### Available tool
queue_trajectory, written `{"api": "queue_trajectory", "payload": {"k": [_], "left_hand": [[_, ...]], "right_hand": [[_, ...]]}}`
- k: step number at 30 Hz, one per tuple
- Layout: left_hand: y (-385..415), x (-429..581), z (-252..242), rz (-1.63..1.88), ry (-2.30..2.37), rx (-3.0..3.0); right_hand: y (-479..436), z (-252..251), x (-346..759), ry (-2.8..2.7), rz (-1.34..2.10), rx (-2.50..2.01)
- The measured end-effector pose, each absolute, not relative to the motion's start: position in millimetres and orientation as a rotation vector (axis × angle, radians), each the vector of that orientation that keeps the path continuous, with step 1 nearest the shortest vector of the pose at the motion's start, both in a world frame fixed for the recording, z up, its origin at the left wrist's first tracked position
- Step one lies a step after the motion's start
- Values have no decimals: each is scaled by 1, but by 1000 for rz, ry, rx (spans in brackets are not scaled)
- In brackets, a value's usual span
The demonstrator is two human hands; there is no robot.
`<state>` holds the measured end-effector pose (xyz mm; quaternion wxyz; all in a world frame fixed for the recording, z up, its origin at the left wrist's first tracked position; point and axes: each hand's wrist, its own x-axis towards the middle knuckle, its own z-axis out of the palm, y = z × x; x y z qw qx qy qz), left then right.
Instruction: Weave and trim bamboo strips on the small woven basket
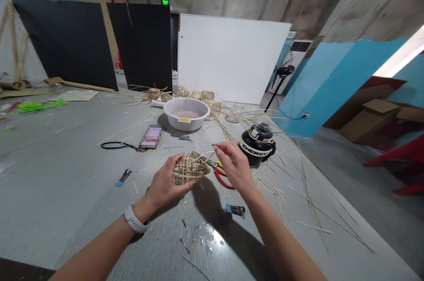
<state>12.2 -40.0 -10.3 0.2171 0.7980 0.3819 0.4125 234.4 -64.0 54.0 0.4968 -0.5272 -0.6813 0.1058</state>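
Note:
My left hand [167,179] is closed around the side of a small woven bamboo basket [189,168], thumb below and fingers at its far side. The weave is open, and loose strip ends show at its right edge. My right hand [234,164] pinches the end of a thin bamboo strip [209,156] that runs from the basket. Beneath and beside my right hand lie scissors with red handles [222,178], their blades pointing toward the basket. A small clip with a blue end [236,210] rests nearer me on the wet tabletop.
A white basin of water [186,114] stands beyond my hands, with woven balls [212,106] behind it. A black jug [255,146] is close to my right hand. A phone [150,136], another clip [123,177] and loose bamboo strips [311,201] lie on the grey table [82,161].

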Motion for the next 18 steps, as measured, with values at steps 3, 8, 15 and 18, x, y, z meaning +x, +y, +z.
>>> {"api": "queue_trajectory", "payload": {"k": [3, 8, 15, 18], "left_hand": [[-42, 17, -14, 1173, 1030, 2241], [-42, 18, -20, 1161, 969, 2301], [-39, 15, -23, 1177, 866, 2302], [-37, 14, -22, 1188, 823, 2315]], "right_hand": [[-52, 33, 234, -1633, 318, -1368], [-38, 9, 231, -1588, 339, -1388], [-38, 17, 242, -1661, 479, -1325], [-38, 19, 244, -1684, 492, -1298]]}}
